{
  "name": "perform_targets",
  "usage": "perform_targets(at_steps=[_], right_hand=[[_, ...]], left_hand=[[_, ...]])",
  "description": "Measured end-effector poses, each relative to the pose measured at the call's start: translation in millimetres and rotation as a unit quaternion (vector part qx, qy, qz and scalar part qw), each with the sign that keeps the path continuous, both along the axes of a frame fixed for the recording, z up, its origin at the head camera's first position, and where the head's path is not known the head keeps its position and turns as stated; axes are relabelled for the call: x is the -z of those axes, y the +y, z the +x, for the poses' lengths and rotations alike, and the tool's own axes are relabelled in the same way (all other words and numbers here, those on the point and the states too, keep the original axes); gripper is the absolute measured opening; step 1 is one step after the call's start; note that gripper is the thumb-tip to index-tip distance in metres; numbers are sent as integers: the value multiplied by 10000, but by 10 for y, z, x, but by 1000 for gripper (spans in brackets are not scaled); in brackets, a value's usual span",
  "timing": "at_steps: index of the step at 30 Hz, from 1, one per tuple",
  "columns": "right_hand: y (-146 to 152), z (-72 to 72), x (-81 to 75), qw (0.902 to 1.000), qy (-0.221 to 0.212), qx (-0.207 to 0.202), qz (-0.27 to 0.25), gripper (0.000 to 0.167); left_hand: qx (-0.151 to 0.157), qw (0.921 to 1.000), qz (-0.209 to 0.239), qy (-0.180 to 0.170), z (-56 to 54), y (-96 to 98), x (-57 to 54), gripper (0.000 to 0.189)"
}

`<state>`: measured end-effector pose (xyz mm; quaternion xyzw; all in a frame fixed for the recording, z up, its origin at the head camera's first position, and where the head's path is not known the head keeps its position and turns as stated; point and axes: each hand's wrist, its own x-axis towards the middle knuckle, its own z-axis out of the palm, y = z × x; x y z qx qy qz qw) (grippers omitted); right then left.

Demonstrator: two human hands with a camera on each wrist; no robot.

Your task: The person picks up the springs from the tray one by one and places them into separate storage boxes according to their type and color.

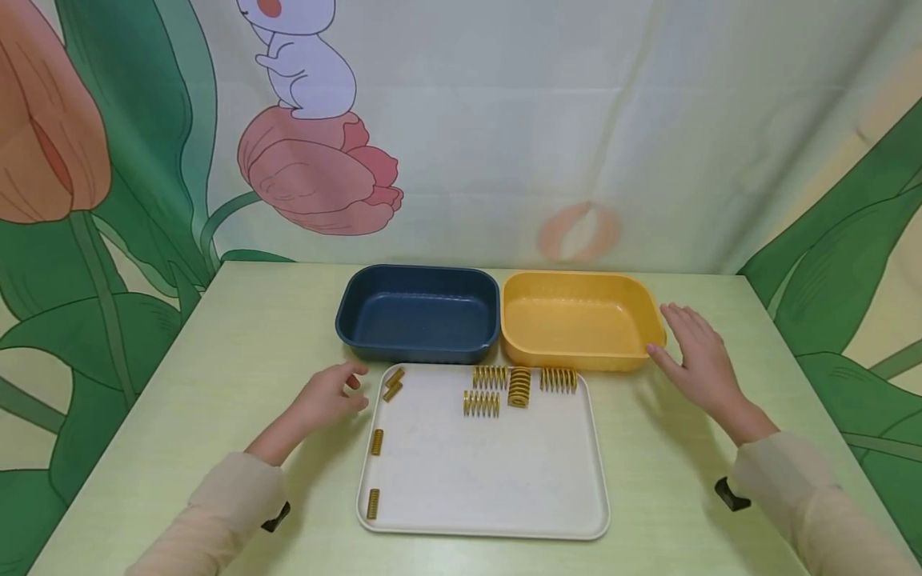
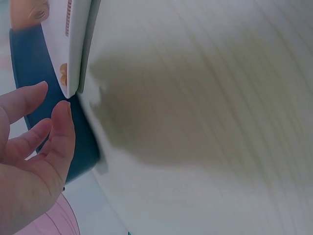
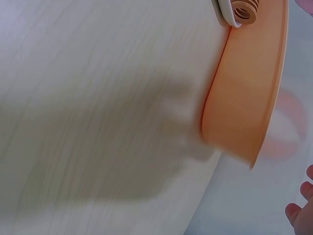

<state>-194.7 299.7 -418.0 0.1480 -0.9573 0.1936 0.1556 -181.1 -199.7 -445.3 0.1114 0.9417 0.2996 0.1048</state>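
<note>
My left hand (image 1: 330, 398) hovers just left of the white tray (image 1: 497, 480), fingers loosely bent, thumb apart, holding nothing. Small brass-coloured springs lie down the tray's left side: a pair (image 1: 393, 390) in the far corner, one spring (image 1: 377, 442) below, and another (image 1: 373, 504) near the front. Several larger gold springs (image 1: 481, 404) lie near the tray's far edge; a thick, tightly coiled spring (image 1: 519, 388) is among them. With fingers extended and empty, my right hand (image 1: 695, 368) is at the right end of the yellow bin (image 1: 576, 362), its thumb overlapping the rim in the head view.
A dark blue bin (image 1: 418, 354) stands behind the tray, side by side with the yellow one. All rest on a pale green wood-grain table (image 1: 670, 496). Behind the table hangs a curtain (image 1: 475, 160) printed with flowers and a white animal.
</note>
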Motion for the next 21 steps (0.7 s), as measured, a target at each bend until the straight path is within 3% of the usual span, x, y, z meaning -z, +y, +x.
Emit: perform_targets(at_steps=[21], right_hand=[[-109, 36, 37, 9997, 235, -56, -102, 44]], left_hand=[[47, 9999, 53, -122, 56, 123, 68, 42]])
